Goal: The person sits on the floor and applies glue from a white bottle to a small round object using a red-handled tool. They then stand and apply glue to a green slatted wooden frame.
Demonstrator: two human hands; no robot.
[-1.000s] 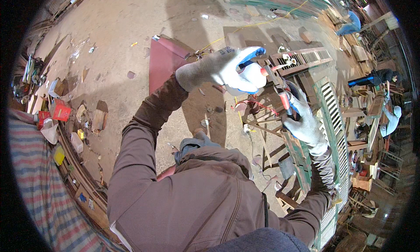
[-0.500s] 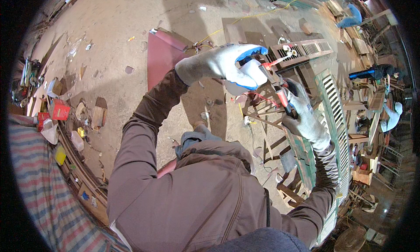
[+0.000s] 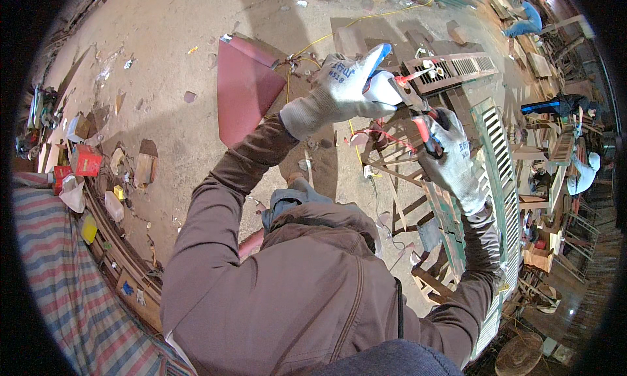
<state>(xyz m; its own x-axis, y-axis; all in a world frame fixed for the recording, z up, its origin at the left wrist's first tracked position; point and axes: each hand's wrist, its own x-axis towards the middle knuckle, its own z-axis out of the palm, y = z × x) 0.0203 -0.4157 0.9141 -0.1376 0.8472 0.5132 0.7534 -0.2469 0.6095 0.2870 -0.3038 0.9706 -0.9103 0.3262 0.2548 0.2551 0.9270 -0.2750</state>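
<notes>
My left hand [image 3: 339, 88], in a white glove with a blue palm, is closed round a smooth white object [image 3: 383, 88], perhaps a small bottle; the fingers hide part of it. A red tapered piece [image 3: 403, 79] sticks out beside it; whether they are joined I cannot tell. In my right hand [image 3: 449, 155], also gloved, are pliers [image 3: 423, 129] with red handles. Their metal jaws reach up to the right end of the white object, close to the red piece. Both hands are raised in front of me, above the floor.
A maroon sheet [image 3: 248, 92] lies on the dirt floor, near a yellow cable [image 3: 356, 25]. Louvred wooden panels, one brown [image 3: 457, 71] and one green-edged [image 3: 499, 154], stand right. Striped cloth [image 3: 62, 265] covers the left. Two people [image 3: 581, 175] are at far right among timber.
My left hand has turned, its thumb side now pointing up, and sits slightly lower at the wrist. The red piece has moved up a little. The pliers stay close to the white object.
</notes>
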